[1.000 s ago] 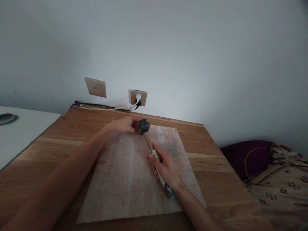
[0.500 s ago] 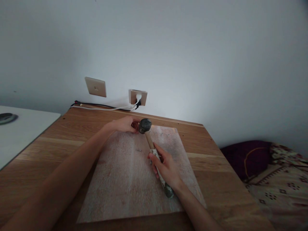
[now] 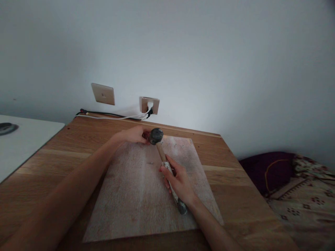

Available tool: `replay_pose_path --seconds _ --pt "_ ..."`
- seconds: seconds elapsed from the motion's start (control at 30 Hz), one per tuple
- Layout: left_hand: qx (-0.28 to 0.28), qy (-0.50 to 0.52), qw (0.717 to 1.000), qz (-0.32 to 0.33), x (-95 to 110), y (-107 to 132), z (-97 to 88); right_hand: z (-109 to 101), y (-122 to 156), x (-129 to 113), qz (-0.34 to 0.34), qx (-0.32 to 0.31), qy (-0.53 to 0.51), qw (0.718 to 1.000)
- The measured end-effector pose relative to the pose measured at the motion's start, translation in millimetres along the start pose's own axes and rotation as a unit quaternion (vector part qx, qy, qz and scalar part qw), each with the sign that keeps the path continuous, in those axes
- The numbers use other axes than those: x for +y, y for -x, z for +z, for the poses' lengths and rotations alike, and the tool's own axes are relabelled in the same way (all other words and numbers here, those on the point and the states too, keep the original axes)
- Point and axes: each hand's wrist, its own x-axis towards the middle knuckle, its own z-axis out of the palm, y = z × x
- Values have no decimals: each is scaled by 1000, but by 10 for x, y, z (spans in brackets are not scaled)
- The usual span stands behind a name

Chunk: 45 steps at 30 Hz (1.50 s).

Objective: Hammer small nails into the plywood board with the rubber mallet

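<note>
My right hand point(image 3: 180, 181) is wrapped round the worn, whitish grip of a mallet point(image 3: 162, 153). The mallet has a dark rounded head and a bare wooden neck. Its head is raised over the far edge of a pale, worn wooden board point(image 3: 131, 198), right beside my left hand point(image 3: 137, 134). The fingers of my left hand are curled together at that far edge, partly behind the mallet head, so what they pinch is hidden. A small thin metal piece, like a nail point(image 3: 150, 162), lies on the board between the hands.
The board rests on a wooden table point(image 3: 232, 198) against a white wall. Cables point(image 3: 110, 118) run along the back to a wall socket point(image 3: 149, 105). A white surface point(image 3: 31, 139) adjoins at the left. Patterned bedding point(image 3: 306, 205) and a purple cushion point(image 3: 272, 170) lie at the right.
The mallet head has shifted very slightly to the left, nearer the left fingers. The whole view has also drifted a little; both hands keep their places and grips.
</note>
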Motion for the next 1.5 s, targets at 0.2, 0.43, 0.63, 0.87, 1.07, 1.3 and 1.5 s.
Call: replay_pose_path --seconds 0.2,0.43,0.63,0.87,1.07,1.3,1.5 --pt "-8 -102 995 -12 84 3 -28 10 1 -15 -8 29 -36 999" --pt "3 -334 942 -19 408 68 -32 -57 12 -145 -39 136 -92 986" --pt "-92 -438 893 46 971 157 546 -86 45 -189 -31 171 -102 979" --pt "-163 -482 855 102 1015 185 1100 -109 48 -167 -57 199 -106 973" --pt "-158 -454 870 108 1043 144 1164 -110 44 -177 -59 181 -113 975" --pt "-112 -335 935 36 778 83 590 -126 50 -186 -47 188 -117 974" --pt "167 -176 969 42 117 201 -22 -107 60 -196 -37 172 -131 976"
